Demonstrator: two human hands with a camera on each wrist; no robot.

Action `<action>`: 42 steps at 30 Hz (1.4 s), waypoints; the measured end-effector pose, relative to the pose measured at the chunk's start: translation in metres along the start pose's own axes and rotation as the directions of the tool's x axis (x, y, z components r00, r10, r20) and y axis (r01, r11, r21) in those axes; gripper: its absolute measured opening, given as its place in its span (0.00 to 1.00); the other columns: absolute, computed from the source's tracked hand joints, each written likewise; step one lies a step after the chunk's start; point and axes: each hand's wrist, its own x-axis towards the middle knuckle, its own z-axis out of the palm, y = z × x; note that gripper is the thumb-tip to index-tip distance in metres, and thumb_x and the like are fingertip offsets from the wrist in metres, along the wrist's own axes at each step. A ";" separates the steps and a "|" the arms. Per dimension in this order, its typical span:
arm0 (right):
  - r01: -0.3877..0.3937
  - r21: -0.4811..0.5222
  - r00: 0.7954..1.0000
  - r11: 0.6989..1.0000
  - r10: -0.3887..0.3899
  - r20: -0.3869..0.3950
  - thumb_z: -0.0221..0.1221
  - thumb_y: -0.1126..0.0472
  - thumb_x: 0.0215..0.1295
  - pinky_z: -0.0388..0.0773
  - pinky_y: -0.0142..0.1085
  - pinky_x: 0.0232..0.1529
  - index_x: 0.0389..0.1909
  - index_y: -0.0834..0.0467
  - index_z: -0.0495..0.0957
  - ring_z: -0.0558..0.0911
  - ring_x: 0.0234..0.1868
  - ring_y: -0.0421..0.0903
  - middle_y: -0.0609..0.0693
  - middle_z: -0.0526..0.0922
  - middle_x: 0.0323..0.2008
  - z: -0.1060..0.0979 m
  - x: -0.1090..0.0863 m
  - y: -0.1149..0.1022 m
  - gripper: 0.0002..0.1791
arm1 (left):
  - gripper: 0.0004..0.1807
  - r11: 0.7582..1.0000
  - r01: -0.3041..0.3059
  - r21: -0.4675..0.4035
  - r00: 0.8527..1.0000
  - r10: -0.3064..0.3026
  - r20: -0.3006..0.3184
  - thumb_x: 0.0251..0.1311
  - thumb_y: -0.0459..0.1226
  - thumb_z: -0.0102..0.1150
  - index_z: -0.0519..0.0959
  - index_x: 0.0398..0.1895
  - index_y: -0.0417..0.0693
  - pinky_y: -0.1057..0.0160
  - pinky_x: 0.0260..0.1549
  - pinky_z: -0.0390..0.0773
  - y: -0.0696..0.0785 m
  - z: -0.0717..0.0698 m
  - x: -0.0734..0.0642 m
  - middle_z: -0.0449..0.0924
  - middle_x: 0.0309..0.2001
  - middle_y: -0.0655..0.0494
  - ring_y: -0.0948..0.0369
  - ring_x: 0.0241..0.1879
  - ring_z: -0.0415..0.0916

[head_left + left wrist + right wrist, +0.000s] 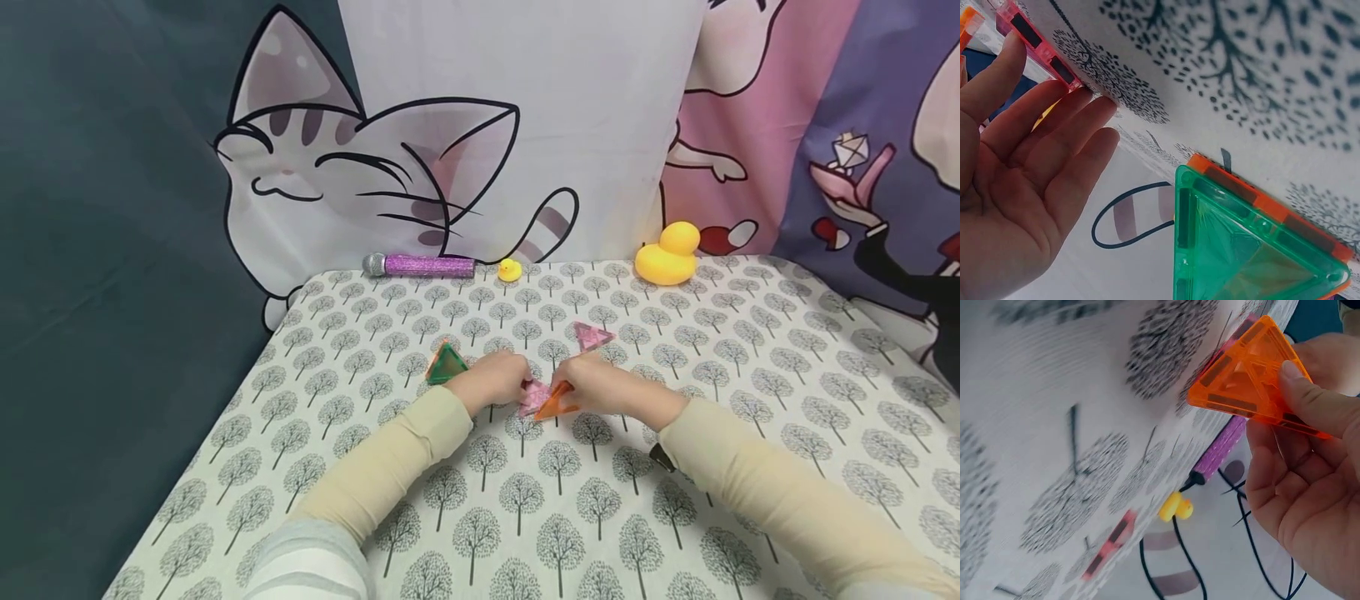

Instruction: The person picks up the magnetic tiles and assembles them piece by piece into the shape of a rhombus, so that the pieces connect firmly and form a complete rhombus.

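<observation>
The right hand [1310, 481] pinches a translucent orange plastic triangle tile [1250, 378] by its edge, tilted against a pink plastic triangle tile [534, 394] that the left hand [1019, 178] touches with straight, relaxed fingers. Both meet mid-table on a white tree-print tablecloth [540, 500]. A green-and-orange triangle tile [446, 365] lies just left, before a cartoon cat backdrop [360, 175].
</observation>
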 end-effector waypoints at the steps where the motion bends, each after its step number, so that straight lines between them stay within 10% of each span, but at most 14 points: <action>1: 0.002 -0.012 1.000 1.000 -0.002 0.004 0.65 0.69 0.40 0.72 0.27 0.26 0.22 0.58 0.78 0.74 0.23 0.37 0.42 0.76 0.21 0.002 0.002 -0.001 0.07 | 0.03 1.000 0.006 -0.007 1.000 -0.006 0.003 0.49 0.39 0.60 0.81 0.25 0.50 0.67 0.26 0.67 0.000 0.000 0.000 0.74 0.21 0.61 0.63 0.24 0.66; 7: 0.055 -0.076 0.998 0.996 -0.055 0.002 0.65 0.68 0.41 0.72 0.26 0.29 0.25 0.59 0.79 0.75 0.25 0.38 0.43 0.76 0.22 0.008 0.014 -0.005 0.08 | 0.09 1.000 -0.018 -0.023 1.000 0.018 -0.010 0.49 0.39 0.60 0.75 0.16 0.52 0.68 0.23 0.65 0.000 0.000 0.000 0.70 0.17 0.63 0.64 0.21 0.64; 17: -0.014 -0.022 1.000 1.000 0.014 0.016 0.67 0.63 0.40 0.71 0.26 0.27 0.25 0.57 0.78 0.73 0.23 0.36 0.41 0.76 0.22 0.010 0.012 -0.003 0.09 | 0.14 0.989 -0.009 -0.149 0.998 0.019 0.065 0.36 0.34 0.68 0.80 0.32 0.50 0.69 0.23 0.68 0.000 0.003 -0.018 0.76 0.28 0.62 0.64 0.21 0.67; 42: -0.226 0.025 0.973 0.974 0.224 0.065 0.65 0.65 0.42 0.73 0.32 0.29 0.31 0.64 0.77 0.74 0.25 0.41 0.47 0.76 0.24 -0.009 0.000 0.019 0.13 | 0.04 0.999 0.008 -0.044 0.999 -0.009 -0.033 0.43 0.44 0.64 0.82 0.22 0.57 0.66 0.26 0.71 0.011 0.002 -0.028 0.78 0.26 0.64 0.66 0.25 0.71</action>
